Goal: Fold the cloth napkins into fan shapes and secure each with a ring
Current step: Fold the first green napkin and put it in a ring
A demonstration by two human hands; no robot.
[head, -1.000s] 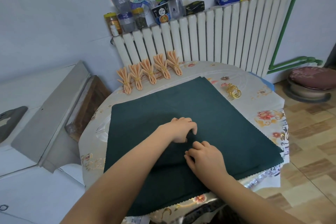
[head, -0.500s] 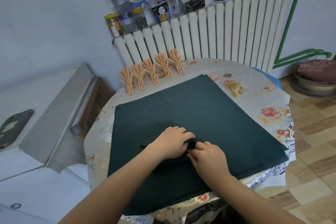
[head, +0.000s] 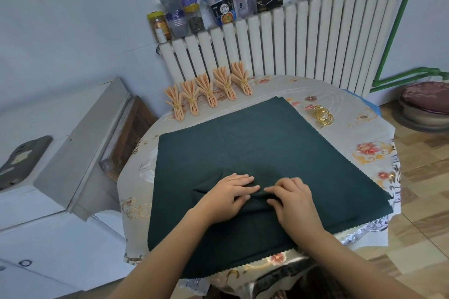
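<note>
A large dark green napkin [head: 272,143] lies spread over the round table. At its middle a raised fold runs across the cloth. My left hand [head: 228,193] pinches this fold between fingers and thumb from the left. My right hand [head: 290,198] pinches the same fold from the right with curled fingers; the fingertips of both hands nearly meet. Several peach napkins [head: 209,91], folded into fans and each bound with a gold ring, stand in a row at the table's far left edge. A pile of loose gold rings [head: 322,115] lies by the green napkin's far right side.
The table [head: 371,153] has a floral plastic cover and stands against a white radiator [head: 291,43] with jars, bottles and boxes on top. A white appliance [head: 60,153] stands to the left. A cushioned stool [head: 427,102] is on the tiled floor at right.
Both hands have drawn together at the cloth's middle and gathered up a fold; a second ago they rested apart on flat cloth. The camera has moved a little closer.
</note>
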